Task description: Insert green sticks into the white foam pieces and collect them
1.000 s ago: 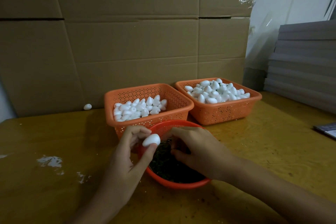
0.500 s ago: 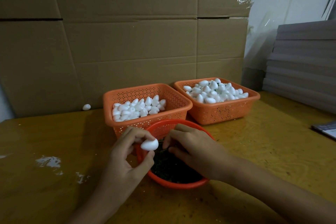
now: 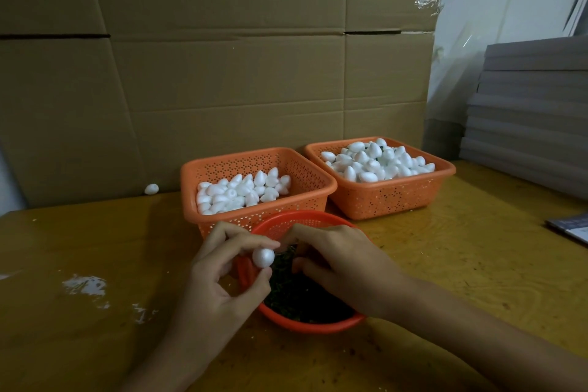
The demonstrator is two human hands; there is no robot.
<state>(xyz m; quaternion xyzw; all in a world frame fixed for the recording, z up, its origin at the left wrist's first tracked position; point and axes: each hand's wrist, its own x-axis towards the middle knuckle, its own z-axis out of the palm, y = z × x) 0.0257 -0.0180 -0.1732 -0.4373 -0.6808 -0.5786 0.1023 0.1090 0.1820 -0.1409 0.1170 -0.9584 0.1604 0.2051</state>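
My left hand (image 3: 219,277) pinches a white egg-shaped foam piece (image 3: 263,257) between thumb and fingers, just over the left rim of a round red bowl (image 3: 318,325) full of dark green sticks (image 3: 299,299). My right hand (image 3: 343,267) hovers over the bowl with curled fingertips right beside the foam piece; a green stick seems pinched there, but it is mostly hidden. Behind the bowl stand two orange baskets: the left basket (image 3: 197,175) holds several foam pieces (image 3: 241,189), and the right basket (image 3: 442,173) is heaped with more (image 3: 375,161).
A stray foam piece (image 3: 151,189) lies by the cardboard wall (image 3: 222,73) at the back left. White crumbs (image 3: 84,285) mark the yellow table (image 3: 477,264). Grey stacked boards (image 3: 528,111) stand at the right, with a booklet corner (image 3: 572,227) near the right edge.
My left hand has turned the foam piece and lowered it a little toward the bowl. My right hand has lifted from the sticks and brought its fingertips up to the foam piece.
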